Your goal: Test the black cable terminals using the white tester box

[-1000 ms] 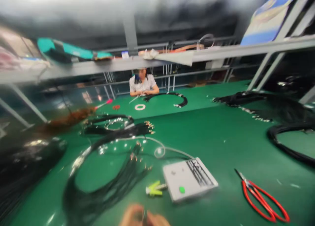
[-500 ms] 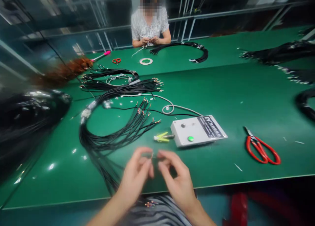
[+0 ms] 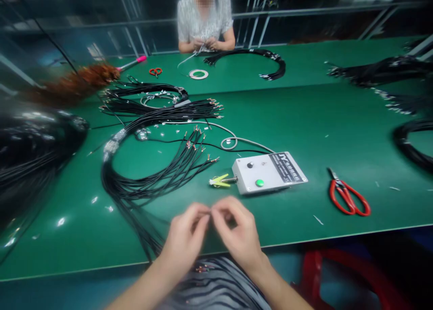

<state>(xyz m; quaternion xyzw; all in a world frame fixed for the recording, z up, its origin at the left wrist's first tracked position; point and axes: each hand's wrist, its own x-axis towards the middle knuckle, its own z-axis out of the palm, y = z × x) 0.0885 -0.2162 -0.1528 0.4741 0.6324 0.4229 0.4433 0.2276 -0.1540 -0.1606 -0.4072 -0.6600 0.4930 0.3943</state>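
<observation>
My left hand (image 3: 188, 231) is closed in a pinch, and a thin black cable runs into it from the left. Its fingertips meet those of my right hand (image 3: 237, 229), which pinches at the end of the same cable; the fingers hide most of that tip. Beyond the hands lies a white control box (image 3: 264, 175) with a green button and a yellow forked piece (image 3: 220, 180) on its near left side. To the left curves a bundle of black cables (image 3: 117, 179), with stripped ends fanned out. More cables (image 3: 216, 280) lie across my lap.
Red-handled cutters (image 3: 348, 197) lie at the right. A co-worker (image 3: 204, 26) sits across the green table (image 3: 287, 116). Other black cable bundles (image 3: 375, 71) lie at the right and far side. A red stool (image 3: 311, 274) stands below the table edge.
My two hands have come together, and the right fingertips now touch the left at the cable end. The view has shifted slightly, so the table things appear higher and further left.
</observation>
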